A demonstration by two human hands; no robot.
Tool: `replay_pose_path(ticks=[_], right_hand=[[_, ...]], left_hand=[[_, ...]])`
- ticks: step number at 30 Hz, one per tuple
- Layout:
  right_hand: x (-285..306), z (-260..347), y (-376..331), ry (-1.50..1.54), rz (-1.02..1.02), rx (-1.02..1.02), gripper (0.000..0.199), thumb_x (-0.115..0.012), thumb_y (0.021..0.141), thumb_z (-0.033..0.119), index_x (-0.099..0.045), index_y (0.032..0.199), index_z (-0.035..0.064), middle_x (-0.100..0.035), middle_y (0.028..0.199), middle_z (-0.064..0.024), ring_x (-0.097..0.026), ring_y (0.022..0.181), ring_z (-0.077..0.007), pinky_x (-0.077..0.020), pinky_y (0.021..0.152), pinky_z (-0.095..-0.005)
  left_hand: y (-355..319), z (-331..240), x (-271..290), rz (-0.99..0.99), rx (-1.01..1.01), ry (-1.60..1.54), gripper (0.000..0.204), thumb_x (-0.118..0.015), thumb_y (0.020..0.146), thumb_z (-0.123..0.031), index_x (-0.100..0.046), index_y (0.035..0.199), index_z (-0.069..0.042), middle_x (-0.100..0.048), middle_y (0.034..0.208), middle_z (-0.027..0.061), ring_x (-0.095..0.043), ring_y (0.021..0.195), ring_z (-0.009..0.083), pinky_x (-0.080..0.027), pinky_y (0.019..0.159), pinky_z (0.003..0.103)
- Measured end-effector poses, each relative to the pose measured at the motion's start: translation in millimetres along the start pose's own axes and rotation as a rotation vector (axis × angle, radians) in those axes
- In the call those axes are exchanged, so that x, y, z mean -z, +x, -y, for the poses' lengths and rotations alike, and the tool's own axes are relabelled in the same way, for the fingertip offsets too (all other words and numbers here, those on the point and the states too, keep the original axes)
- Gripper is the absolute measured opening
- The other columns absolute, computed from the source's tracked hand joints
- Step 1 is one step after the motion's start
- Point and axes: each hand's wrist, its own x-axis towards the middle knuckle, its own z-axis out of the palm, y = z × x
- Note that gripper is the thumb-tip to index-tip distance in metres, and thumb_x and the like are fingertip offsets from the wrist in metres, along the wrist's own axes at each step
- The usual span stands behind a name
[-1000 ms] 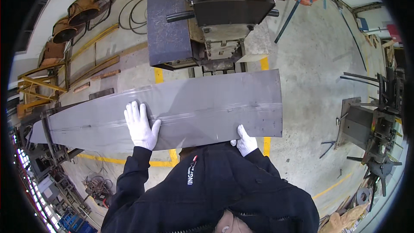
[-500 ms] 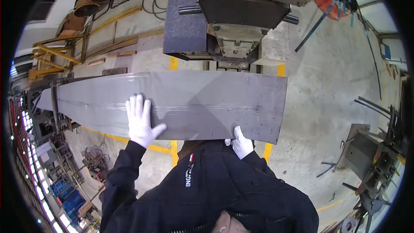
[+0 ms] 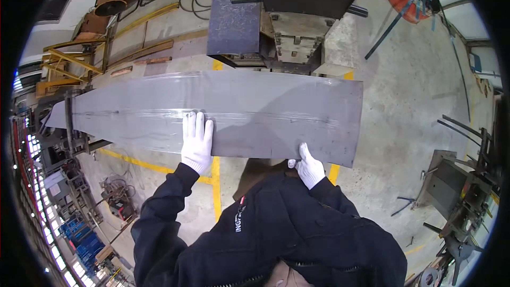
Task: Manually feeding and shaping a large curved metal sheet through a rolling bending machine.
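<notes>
1. Since a second ago the long grey steel sheet [image 3: 223, 114] has swung from a slant to lie nearly level across the view, and the press machine [image 3: 287, 16] beyond it now sits closer to its far edge; the hands have kept their places on the near edge.
2. The left hand [image 3: 197, 142], in a white glove, lies flat on top of the sheet near the middle of the near edge, fingers stretched forward. Its grip is open: it presses down and closes on nothing.
3. The right hand [image 3: 308, 167], also gloved in white, holds the near edge further right, thumb up on the top face; the fingers seem curled under the sheet but are hidden, so how firmly this grip is closed cannot be told.
4. The sheet is held crosswise in front of the dark jacket [image 3: 276, 234], above the concrete floor [image 3: 414, 117] with its yellow line [image 3: 215, 180]. Its left end reaches a stand [image 3: 69, 122] at the left; whether it rests there is unclear.
5. By my judgement the step in hand is squaring the sheet to the machine. The next move would call for both hands pushing evenly, so the long sheet stays level and neither end swings.
</notes>
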Motion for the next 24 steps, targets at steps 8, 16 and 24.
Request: replay_pose_path(ticks=[8, 16, 24], right_hand=[[11, -5, -7, -0.138, -0.123, 0.045, 0.033, -0.064, 0.11, 0.033, -0.066, 0.126, 0.005, -0.07, 0.117, -0.0083, -0.064, 0.093, -0.0204, -0.0497, 0.07, -0.0379], [11, -8, 2, -0.112, -0.241, 0.03, 0.031, -0.067, 0.108, 0.034, -0.067, 0.119, 0.0051, -0.071, 0.111, -0.0075, -0.063, 0.082, -0.0222, -0.0481, 0.061, -0.0396], [3, 10, -6, -0.064, -0.19, 0.052, 0.033, -0.069, 0.107, 0.034, -0.069, 0.11, 0.0017, -0.071, 0.104, -0.0104, -0.061, 0.077, -0.0201, -0.0482, 0.065, -0.0384]], left_hand=[[-4, -5, -9, 0.015, -0.001, 0.049, 0.059, -0.058, 0.091, -0.01, -0.047, 0.146, 0.007, -0.045, 0.154, 0.0364, -0.036, 0.149, 0.0577, -0.022, 0.125, 0.072], [-2, -7, -9, 0.055, -0.031, 0.061, 0.054, -0.053, 0.095, -0.011, -0.05, 0.144, 0.011, -0.046, 0.154, 0.0376, -0.038, 0.148, 0.0572, -0.025, 0.124, 0.071], [8, -15, -11, 0.025, -0.03, 0.022, 0.047, -0.057, 0.093, -0.012, -0.057, 0.135, 0.009, -0.052, 0.149, 0.0339, -0.043, 0.145, 0.0531, -0.03, 0.123, 0.07]])
